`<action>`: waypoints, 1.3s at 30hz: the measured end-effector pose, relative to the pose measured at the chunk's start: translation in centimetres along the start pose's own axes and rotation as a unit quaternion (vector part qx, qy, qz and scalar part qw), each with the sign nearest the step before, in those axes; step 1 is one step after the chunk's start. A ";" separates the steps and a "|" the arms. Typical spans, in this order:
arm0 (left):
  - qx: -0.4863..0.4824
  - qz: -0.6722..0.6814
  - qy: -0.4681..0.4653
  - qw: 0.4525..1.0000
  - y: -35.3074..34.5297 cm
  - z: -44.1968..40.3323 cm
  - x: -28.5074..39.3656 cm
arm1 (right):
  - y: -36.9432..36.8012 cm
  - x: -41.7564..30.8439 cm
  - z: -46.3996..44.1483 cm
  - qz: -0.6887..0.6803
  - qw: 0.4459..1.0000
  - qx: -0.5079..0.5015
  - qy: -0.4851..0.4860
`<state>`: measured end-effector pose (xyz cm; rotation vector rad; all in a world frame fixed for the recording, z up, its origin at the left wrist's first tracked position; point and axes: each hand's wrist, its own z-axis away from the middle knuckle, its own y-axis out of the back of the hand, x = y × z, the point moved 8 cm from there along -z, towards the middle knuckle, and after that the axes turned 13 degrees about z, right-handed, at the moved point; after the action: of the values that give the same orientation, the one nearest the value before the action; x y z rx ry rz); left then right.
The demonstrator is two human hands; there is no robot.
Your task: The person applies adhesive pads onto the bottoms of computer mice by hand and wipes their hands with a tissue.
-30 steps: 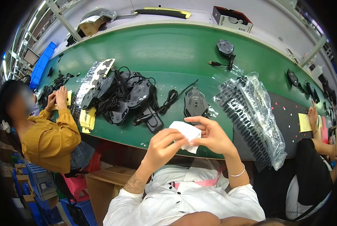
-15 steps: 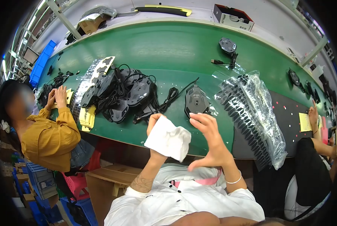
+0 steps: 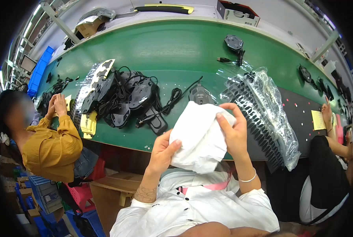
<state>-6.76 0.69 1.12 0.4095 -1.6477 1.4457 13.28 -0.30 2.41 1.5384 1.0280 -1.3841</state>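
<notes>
A white cloth (image 3: 198, 138) is spread between both hands above the table's front edge. My left hand (image 3: 161, 152) grips its left side, thumb on top. The right side is pinched between thumb and fingers of my right hand (image 3: 235, 130). Behind the cloth lies a dark mouse (image 3: 200, 94), its lower part hidden, with its cable (image 3: 175, 98) coiled to the left. Further left, several dark mice (image 3: 141, 93) are heaped with their cables. To the right, clear plastic packaging (image 3: 269, 114) lies beside a strip of black pieces (image 3: 249, 114).
The green table (image 3: 160, 43) holds another mouse (image 3: 233, 42) at the back. Yellow sheets (image 3: 89, 124) lie left of centre. A co-worker in a mustard top (image 3: 50, 150) sits left; another person's arm (image 3: 334, 136) is at the right. An open box (image 3: 238, 15) stands on the back shelf.
The white cloth has been unfolded and looks larger. My right hand, apart from it half a second ago, has taken hold of its right side. The view has shifted slightly.
</notes>
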 end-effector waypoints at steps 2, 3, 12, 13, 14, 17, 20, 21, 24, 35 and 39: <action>0.012 -0.022 -0.025 0.999 0.4 0.6 -0.3 | -1.3 0.6 -0.1 -0.075 0.993 -0.046 -0.075; 0.018 -0.034 -0.038 0.999 0.5 0.8 -0.4 | -2.1 0.9 0.0 -0.112 0.985 -0.070 -0.111; 0.000 -0.314 -0.416 0.854 -3.4 2.0 5.8 | -2.0 2.2 1.4 0.132 0.979 -0.154 -0.010; -0.019 -0.334 -0.412 0.848 -3.9 2.1 6.0 | -2.2 1.5 1.6 0.165 0.972 -0.167 0.018; -0.037 -0.354 -0.408 0.841 -4.3 2.3 6.0 | -2.5 0.8 1.8 0.198 0.962 -0.180 0.046; -0.022 -0.288 -0.373 0.882 -4.1 2.3 5.6 | -2.9 -3.2 1.9 0.186 0.958 -0.155 0.157; -0.012 -0.220 -0.334 0.916 -3.9 2.2 5.3 | -2.8 -5.6 2.5 0.171 0.941 -0.121 0.265; 0.003 -0.229 -0.328 0.917 -3.9 2.3 5.4 | -2.8 -4.7 2.4 0.141 0.952 -0.137 0.236; 0.051 -0.254 -0.311 0.915 -3.5 2.5 5.7 | -3.2 -2.4 2.3 0.050 0.970 -0.186 0.150; 0.031 -0.200 -0.383 0.901 -6.1 3.9 8.5 | -1.6 -6.4 3.1 -0.144 0.975 -0.097 0.139; -0.210 0.009 -0.493 0.844 -10.8 6.9 10.7 | -1.8 -12.8 6.5 -0.317 0.896 -0.087 0.298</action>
<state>-7.56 -5.37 16.63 0.9835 -2.7045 0.8258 8.53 -6.44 14.61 1.5932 2.1226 -1.1744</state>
